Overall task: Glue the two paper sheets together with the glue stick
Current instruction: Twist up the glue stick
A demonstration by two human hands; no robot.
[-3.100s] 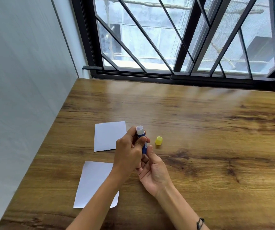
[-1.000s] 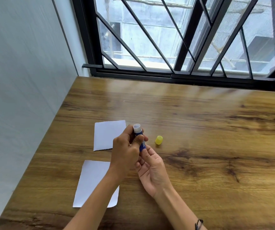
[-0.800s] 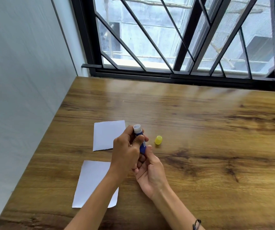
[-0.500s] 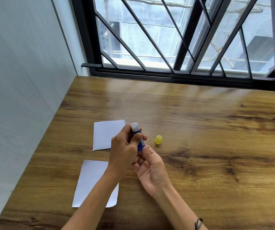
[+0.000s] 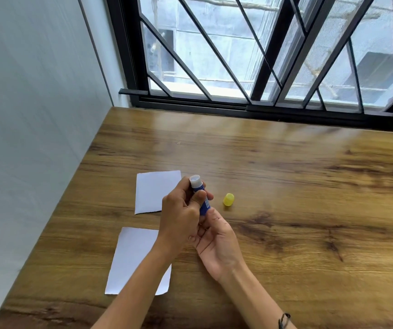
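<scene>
My left hand (image 5: 181, 216) grips the blue glue stick (image 5: 200, 197) around its body, with the uncapped white end pointing up. My right hand (image 5: 217, 241) holds the stick's lower end from below with its fingers, palm up. The stick's yellow cap (image 5: 228, 199) lies on the wooden table (image 5: 285, 210) just right of the hands. Two white paper sheets lie apart on the table: the far sheet (image 5: 154, 192) behind my left hand, and the near sheet (image 5: 133, 257) partly covered by my left forearm.
A grey wall (image 5: 31, 115) runs along the table's left edge. A black-framed window with bars (image 5: 262, 67) closes off the far edge. The right part of the table is bare wood.
Both hands stay on the glue stick at nearly the same spot. The stick has drifted slightly left and tilted a little over the last seconds; the sheets and cap lie unmoved.
</scene>
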